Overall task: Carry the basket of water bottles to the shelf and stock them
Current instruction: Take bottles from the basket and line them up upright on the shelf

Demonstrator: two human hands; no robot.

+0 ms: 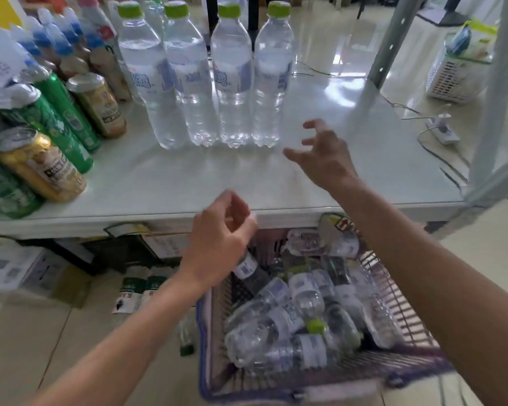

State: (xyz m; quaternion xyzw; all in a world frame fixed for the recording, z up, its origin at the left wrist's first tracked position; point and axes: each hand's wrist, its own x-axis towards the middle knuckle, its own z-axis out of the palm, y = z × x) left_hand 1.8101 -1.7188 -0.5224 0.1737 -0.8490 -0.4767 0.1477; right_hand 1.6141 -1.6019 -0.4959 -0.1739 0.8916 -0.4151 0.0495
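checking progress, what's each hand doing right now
Left hand: loosely curled, empty, above the basket.
Right hand: open, fingers spread, empty, over the shelf.

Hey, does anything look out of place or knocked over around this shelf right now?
Yes: one small bottle with a dark green cap lies on the floor just left of the basket, outside it. On the shelf, the four water bottles stand upright in a row; nothing looks spilled.

Green and gold cans (53,124) stand beside blue-capped bottles (62,45).
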